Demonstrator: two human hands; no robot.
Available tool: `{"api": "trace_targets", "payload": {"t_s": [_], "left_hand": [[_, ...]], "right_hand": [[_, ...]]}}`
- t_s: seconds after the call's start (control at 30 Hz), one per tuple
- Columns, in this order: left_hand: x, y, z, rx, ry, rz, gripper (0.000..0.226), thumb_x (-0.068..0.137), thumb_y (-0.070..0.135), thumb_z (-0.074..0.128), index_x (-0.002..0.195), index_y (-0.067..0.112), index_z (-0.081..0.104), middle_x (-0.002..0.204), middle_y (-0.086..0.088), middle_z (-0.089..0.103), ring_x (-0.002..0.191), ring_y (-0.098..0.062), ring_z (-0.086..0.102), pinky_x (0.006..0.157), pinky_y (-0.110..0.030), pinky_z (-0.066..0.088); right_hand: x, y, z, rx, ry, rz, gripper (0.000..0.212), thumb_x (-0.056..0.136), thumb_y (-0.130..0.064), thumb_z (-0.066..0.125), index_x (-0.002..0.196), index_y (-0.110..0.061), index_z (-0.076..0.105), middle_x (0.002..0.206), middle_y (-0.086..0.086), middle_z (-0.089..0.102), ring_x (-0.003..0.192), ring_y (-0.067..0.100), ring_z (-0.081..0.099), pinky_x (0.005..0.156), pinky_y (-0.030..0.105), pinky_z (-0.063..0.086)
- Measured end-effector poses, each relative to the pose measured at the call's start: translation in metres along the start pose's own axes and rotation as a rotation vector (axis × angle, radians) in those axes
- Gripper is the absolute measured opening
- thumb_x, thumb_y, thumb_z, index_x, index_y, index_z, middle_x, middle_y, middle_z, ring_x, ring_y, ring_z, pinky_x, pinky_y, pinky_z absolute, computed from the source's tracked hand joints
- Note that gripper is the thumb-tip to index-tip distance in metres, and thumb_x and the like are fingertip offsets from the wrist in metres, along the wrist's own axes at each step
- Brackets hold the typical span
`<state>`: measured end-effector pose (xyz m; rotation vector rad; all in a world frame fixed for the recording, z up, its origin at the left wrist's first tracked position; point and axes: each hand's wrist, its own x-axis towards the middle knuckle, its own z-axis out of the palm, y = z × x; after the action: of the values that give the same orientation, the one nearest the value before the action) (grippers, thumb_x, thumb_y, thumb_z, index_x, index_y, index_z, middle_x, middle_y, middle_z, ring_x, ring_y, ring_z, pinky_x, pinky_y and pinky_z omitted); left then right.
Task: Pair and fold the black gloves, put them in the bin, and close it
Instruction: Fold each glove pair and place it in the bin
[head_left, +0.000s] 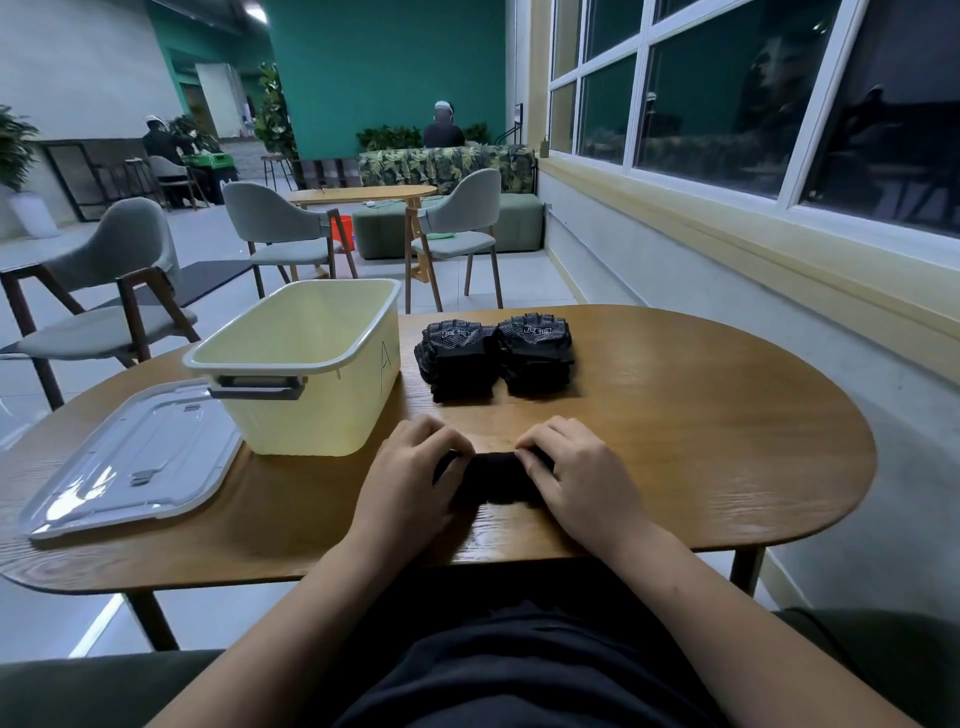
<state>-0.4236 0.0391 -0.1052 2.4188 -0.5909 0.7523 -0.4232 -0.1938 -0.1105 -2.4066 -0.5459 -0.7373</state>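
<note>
A folded black glove bundle lies at the near edge of the wooden table. My left hand grips its left end and my right hand grips its right end, fingers curled over the fabric, which they largely hide. Two stacks of black gloves with white dotted palms sit side by side in the middle of the table, beyond my hands. The pale yellow bin stands open and empty to the left of the stacks. Its clear lid lies flat on the table, left of the bin.
Grey chairs and another wooden table stand on the floor beyond my table. A window wall runs along the right. Two people sit far back in the room.
</note>
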Motion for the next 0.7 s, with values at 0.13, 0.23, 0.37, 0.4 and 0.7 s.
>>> {"api": "trace_targets", "payload": {"t_s": [0.13, 0.23, 0.37, 0.4, 0.7], "left_hand": [[-0.001, -0.005, -0.001, -0.026, -0.055, 0.041, 0.019, 0.096, 0.039, 0.072, 0.11, 0.027, 0.077, 0.104, 0.014, 0.064, 0.094, -0.007, 0.056, 0.082, -0.035, 0.053], [-0.003, -0.009, -0.002, -0.03, -0.105, 0.049, 0.034, 0.086, 0.037, 0.084, 0.118, 0.025, 0.077, 0.11, 0.011, 0.066, 0.101, -0.01, 0.06, 0.087, -0.027, 0.053], [0.005, -0.007, -0.001, 0.033, -0.13, 0.07, 0.038, 0.086, 0.032, 0.085, 0.122, 0.026, 0.076, 0.111, 0.01, 0.071, 0.103, -0.013, 0.058, 0.088, -0.029, 0.053], [0.008, -0.007, 0.0, 0.055, -0.145, 0.079, 0.038, 0.087, 0.033, 0.083, 0.123, 0.027, 0.075, 0.111, 0.01, 0.073, 0.103, -0.015, 0.059, 0.088, -0.031, 0.053], [0.076, 0.007, -0.049, 0.247, -0.103, 0.333, 0.028, 0.091, 0.038, 0.071, 0.116, 0.025, 0.075, 0.1, 0.004, 0.078, 0.087, -0.024, 0.065, 0.076, -0.038, 0.054]], "right_hand": [[-0.002, -0.001, 0.0, -0.016, 0.017, -0.04, 0.007, 0.101, -0.023, 0.066, 0.102, -0.019, 0.072, 0.099, -0.008, 0.066, 0.097, 0.016, 0.061, 0.082, 0.038, 0.055], [-0.002, 0.001, -0.001, -0.015, -0.087, -0.055, 0.024, 0.101, -0.041, 0.063, 0.111, -0.022, 0.072, 0.105, -0.008, 0.065, 0.101, 0.017, 0.06, 0.087, 0.036, 0.055], [0.004, 0.002, -0.004, -0.061, -0.246, -0.051, 0.033, 0.097, -0.04, 0.07, 0.128, -0.028, 0.068, 0.112, -0.008, 0.061, 0.108, 0.017, 0.057, 0.092, 0.037, 0.053], [0.007, 0.002, -0.004, -0.059, -0.247, -0.042, 0.032, 0.098, -0.037, 0.07, 0.129, -0.028, 0.069, 0.113, -0.007, 0.061, 0.108, 0.018, 0.057, 0.093, 0.037, 0.052], [0.065, -0.011, -0.033, 0.017, -0.112, -0.076, 0.029, 0.097, -0.034, 0.076, 0.125, -0.026, 0.074, 0.103, -0.005, 0.067, 0.093, 0.013, 0.063, 0.083, 0.03, 0.052]]}}
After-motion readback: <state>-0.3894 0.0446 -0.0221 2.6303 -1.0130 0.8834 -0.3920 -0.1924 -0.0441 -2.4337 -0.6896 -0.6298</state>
